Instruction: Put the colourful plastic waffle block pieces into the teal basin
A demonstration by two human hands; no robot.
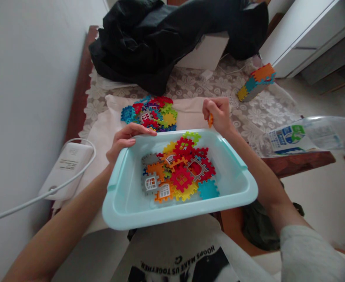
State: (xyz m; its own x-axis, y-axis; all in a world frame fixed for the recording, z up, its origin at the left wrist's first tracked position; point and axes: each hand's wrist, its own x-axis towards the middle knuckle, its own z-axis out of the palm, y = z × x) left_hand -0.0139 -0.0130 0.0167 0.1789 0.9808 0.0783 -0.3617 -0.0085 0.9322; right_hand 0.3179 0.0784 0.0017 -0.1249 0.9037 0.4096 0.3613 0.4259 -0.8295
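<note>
A light blue plastic basin (179, 214) is in front of my body, its near side by my shirt. Inside it lies a loose heap of toothed interlocking tiles (182, 178) in red, orange, yellow, grey, green and blue, some with window inserts. My left hand (127, 139) grips the basin's far left corner, fingers along the rim. Just beyond the far right rim, my right hand (218, 111) is closed around an orange interlocking tile (210, 120), mostly hidden by the fingers. Past the basin, a second pile of such tiles (153, 113) rests on a pale cloth (187, 108).
A block built of tiles (256, 82) stands on the lace tablecloth (187, 84) at right. A plastic bottle (307, 135) lies near the right table edge. At left is a white power bank (69, 164) with a cable. Black fabric (149, 39) and a white box (204, 51) lie behind.
</note>
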